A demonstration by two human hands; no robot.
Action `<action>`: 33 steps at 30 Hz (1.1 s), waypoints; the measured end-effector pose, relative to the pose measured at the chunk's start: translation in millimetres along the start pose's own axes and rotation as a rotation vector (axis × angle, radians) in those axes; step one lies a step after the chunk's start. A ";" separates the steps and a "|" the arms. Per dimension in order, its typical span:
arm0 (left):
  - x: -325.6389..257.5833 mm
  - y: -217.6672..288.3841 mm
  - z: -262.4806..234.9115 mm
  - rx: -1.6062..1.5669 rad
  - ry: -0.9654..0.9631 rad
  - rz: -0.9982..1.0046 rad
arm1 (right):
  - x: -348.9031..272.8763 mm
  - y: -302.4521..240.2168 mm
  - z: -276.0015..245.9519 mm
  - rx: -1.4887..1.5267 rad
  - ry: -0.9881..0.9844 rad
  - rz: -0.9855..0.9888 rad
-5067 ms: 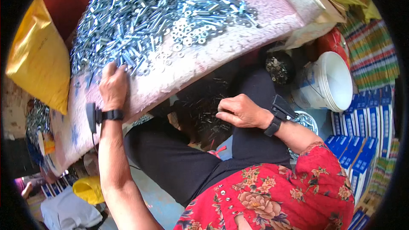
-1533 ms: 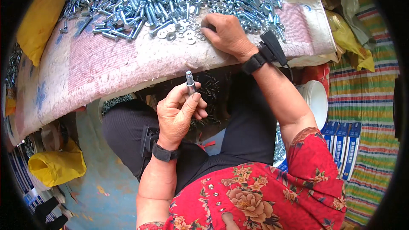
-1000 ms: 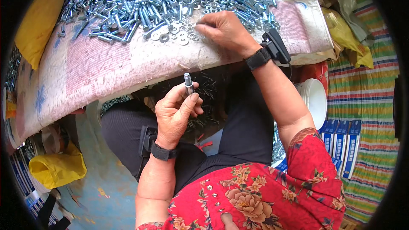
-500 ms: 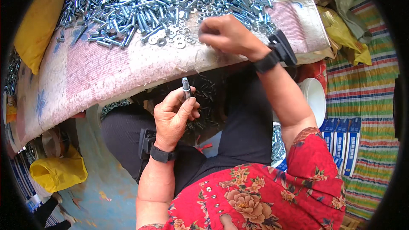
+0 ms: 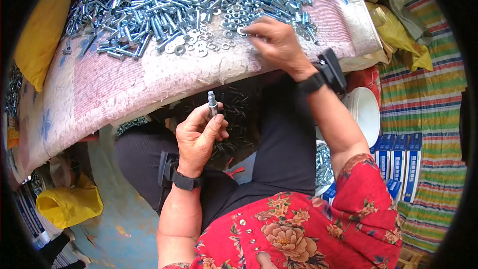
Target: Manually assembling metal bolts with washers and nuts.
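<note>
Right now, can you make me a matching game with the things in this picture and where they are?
Things:
1. bolt
2. washers
3. white bucket
4. yellow bag

Places:
A. on the floor at lower left
B. upright in the left hand
C. beside the right forearm
D. on the pink cloth, under the right hand

Pairs: 1-B, 2-D, 3-C, 4-A
</note>
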State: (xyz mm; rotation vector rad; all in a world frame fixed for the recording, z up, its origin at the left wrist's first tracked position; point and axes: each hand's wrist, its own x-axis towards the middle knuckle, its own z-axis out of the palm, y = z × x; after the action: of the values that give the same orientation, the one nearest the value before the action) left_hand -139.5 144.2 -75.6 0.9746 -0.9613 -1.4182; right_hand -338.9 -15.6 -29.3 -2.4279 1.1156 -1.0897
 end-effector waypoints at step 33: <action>1.6 -3.7 4.6 0.100 0.006 -0.025 | -17.7 -61.1 9.7 0.423 -0.246 0.194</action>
State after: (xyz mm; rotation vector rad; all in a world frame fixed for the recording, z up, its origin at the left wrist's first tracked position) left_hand -145.1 143.0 -77.7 1.0667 -1.0268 -1.3980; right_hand -306.1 37.9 -14.7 -2.0112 0.9099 -0.8381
